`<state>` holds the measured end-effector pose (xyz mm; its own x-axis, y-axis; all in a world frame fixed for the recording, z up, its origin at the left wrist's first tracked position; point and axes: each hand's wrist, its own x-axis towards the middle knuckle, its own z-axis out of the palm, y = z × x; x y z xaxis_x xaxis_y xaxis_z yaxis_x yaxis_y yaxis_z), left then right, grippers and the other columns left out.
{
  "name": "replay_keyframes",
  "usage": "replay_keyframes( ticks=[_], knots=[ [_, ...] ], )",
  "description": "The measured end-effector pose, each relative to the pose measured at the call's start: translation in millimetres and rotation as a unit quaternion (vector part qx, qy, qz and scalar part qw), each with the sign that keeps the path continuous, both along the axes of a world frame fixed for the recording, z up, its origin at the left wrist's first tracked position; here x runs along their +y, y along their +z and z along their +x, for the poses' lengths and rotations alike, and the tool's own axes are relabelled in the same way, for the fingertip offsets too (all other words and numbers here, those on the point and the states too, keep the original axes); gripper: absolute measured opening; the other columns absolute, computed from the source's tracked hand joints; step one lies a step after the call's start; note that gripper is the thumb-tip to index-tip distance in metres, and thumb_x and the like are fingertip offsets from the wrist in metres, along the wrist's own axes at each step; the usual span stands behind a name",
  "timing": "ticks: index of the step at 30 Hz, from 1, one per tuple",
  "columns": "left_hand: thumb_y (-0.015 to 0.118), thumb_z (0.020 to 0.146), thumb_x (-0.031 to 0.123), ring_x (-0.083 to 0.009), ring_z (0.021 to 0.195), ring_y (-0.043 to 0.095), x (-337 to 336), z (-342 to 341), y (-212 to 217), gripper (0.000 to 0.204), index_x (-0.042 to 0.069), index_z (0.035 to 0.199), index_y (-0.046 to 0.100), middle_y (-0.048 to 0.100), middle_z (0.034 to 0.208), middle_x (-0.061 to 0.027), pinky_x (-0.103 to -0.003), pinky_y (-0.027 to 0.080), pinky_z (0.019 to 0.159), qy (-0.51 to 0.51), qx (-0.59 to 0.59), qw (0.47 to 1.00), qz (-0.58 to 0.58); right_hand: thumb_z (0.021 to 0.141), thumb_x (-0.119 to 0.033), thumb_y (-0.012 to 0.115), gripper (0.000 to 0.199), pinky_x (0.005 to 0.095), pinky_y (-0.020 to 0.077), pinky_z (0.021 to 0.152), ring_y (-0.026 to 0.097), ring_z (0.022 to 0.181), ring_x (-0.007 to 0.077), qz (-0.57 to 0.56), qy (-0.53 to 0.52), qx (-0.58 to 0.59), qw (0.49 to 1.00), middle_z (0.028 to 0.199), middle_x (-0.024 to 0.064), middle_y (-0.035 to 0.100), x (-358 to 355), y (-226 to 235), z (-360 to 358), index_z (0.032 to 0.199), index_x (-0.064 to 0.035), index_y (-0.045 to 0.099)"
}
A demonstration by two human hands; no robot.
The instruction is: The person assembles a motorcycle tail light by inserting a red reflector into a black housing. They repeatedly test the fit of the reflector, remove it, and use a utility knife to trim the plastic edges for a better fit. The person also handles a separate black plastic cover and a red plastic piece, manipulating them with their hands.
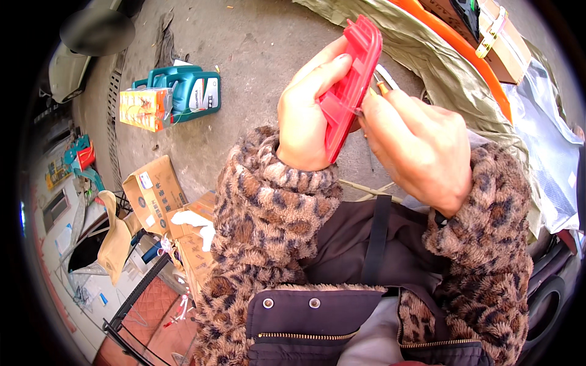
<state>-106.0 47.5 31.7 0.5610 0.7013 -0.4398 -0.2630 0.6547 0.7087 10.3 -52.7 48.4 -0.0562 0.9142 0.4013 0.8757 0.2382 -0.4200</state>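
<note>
A long, glossy red plastic part [360, 67], like a vehicle light lens, stands tilted upright in front of me. My left hand [308, 110] is closed around its left side, with the thumb lying on its back. At its right side, my right hand [415, 137] is closed in a pinch on a small thin tool [382, 88]. A bit of yellow shows above the fingers, and a thin dark tip reaches the edge of the red part. Most of the tool is hidden in my fingers, so its exact kind is unclear.
Green plastic jugs [195, 94] stand on the concrete floor at the left beside an orange-and-clear package [145, 110]. Opened cardboard boxes [155, 195] lie nearer. On the right are a beige cloth [452, 91], an orange panel [470, 52], a carton [510, 52] and clear plastic sheeting [543, 140].
</note>
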Motion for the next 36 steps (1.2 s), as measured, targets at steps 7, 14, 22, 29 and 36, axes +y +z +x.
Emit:
replay_keyframes(
  ticks=[7,14,22,29,36],
  knots=[
    [0.044,0.100,0.018,-0.0160,0.073,0.057,8,-17,-10,0.043,-0.003,0.138,0.047,0.063,0.093,-0.0106,-0.027,0.047,0.066,-0.105,-0.148,0.982,-0.043,0.086,-0.002,0.068,0.015,0.0384,0.0476,0.052,0.061,0.061,0.0311,-0.004,-0.043,0.026,0.999,0.076,0.0116,0.056,3,6,10,0.099,-0.0019,0.061],
    [0.046,0.099,0.015,-0.0197,0.084,0.061,6,-7,-12,0.045,-0.007,0.138,0.046,0.064,0.096,-0.0138,-0.029,0.049,0.077,-0.027,-0.096,0.995,0.010,0.087,-0.003,0.067,0.014,0.0378,0.0478,0.052,0.060,0.061,0.0314,-0.036,-0.004,0.025,0.999,0.076,0.0113,0.056,-2,9,-1,0.099,-0.0026,0.061],
    [0.046,0.099,0.014,-0.0188,0.084,0.063,5,-7,-14,0.046,-0.007,0.140,0.045,0.067,0.102,-0.0140,-0.031,0.050,0.076,-0.037,-0.121,0.992,0.000,0.086,-0.003,0.068,0.013,0.0382,0.0464,0.052,0.060,0.059,0.0299,-0.039,-0.015,0.026,0.999,0.073,0.0113,0.054,0,11,2,0.097,-0.0021,0.062],
    [0.047,0.099,0.014,-0.0196,0.087,0.064,6,-9,-21,0.045,-0.006,0.139,0.046,0.067,0.104,-0.0137,-0.031,0.052,0.081,-0.033,-0.143,0.989,0.000,0.088,-0.004,0.066,0.012,0.0376,0.0462,0.051,0.060,0.059,0.0305,-0.048,0.003,0.030,0.998,0.075,0.0122,0.056,-4,10,-3,0.099,-0.0014,0.062],
    [0.052,0.096,0.010,-0.0117,0.082,0.065,5,-3,-19,0.038,-0.003,0.132,0.057,0.069,0.105,-0.0087,-0.024,0.053,0.070,0.003,-0.122,0.992,-0.018,0.090,-0.003,0.064,0.007,0.0385,0.0477,0.054,0.061,0.062,0.0320,-0.075,0.006,0.022,0.997,0.075,0.0130,0.057,-3,14,-7,0.096,-0.0010,0.062]
  ],
)
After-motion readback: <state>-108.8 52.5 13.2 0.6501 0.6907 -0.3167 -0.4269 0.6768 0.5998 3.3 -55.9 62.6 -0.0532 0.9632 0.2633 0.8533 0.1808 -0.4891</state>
